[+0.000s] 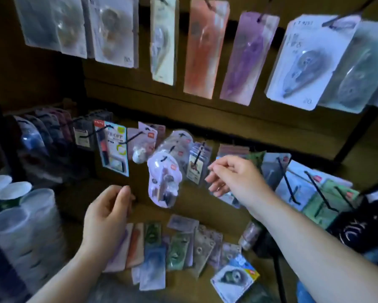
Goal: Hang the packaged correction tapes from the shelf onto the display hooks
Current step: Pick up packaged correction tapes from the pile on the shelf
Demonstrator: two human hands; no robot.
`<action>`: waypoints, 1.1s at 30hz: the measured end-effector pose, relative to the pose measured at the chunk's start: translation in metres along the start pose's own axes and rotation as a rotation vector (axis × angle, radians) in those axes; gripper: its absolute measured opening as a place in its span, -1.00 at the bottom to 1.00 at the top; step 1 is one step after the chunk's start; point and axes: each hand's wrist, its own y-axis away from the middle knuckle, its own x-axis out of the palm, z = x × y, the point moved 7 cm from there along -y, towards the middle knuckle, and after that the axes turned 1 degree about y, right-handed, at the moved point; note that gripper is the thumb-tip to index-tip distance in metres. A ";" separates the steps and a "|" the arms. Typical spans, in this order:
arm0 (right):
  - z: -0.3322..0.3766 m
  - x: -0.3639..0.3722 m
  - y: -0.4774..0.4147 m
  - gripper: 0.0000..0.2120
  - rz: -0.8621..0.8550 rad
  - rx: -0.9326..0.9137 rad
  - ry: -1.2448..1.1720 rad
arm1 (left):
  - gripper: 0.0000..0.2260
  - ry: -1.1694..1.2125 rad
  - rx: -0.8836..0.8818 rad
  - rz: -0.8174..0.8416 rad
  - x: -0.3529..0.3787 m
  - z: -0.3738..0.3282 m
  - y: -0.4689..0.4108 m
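Lilac pack [164,180] hangs on hook [163,159] between left hand [109,215] and right hand [236,176], clear of fingers [216,169]; both loosely curled, empty.

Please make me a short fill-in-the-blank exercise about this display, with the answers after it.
1. In the top row, the orange pack hangs between a cream pack and a ___ one.
2. The loose packs lie flat on the ___.
3. The cups stand to the ___ of the left hand.
Answers: purple; shelf; left.
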 end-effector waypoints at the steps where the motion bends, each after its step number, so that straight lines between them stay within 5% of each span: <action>1: -0.018 -0.002 0.009 -0.72 -0.006 0.036 -0.041 | -0.67 -0.015 -0.024 0.012 0.005 0.013 0.013; 9: -0.221 -0.013 0.079 -0.76 0.082 0.634 -0.099 | -0.68 -0.222 -0.301 0.303 0.105 0.137 0.086; 14: -0.341 -0.028 0.076 -0.77 0.075 0.890 0.150 | -0.67 -0.343 -0.423 0.465 0.162 0.201 0.117; 18: -0.419 -0.055 0.083 -0.81 -0.090 1.055 0.248 | -0.79 -0.453 -0.483 0.653 0.198 0.251 0.143; 20: -0.446 -0.058 0.089 -0.86 -0.199 1.111 0.240 | -0.79 -0.551 -0.465 0.785 0.215 0.269 0.156; 25: -0.481 -0.039 0.097 -0.60 -0.432 1.219 0.238 | -0.71 -0.613 -0.533 1.055 0.257 0.300 0.194; 33: -0.514 -0.036 0.111 -0.46 -0.608 1.338 0.139 | -0.55 -0.527 -0.547 0.996 0.315 0.320 0.188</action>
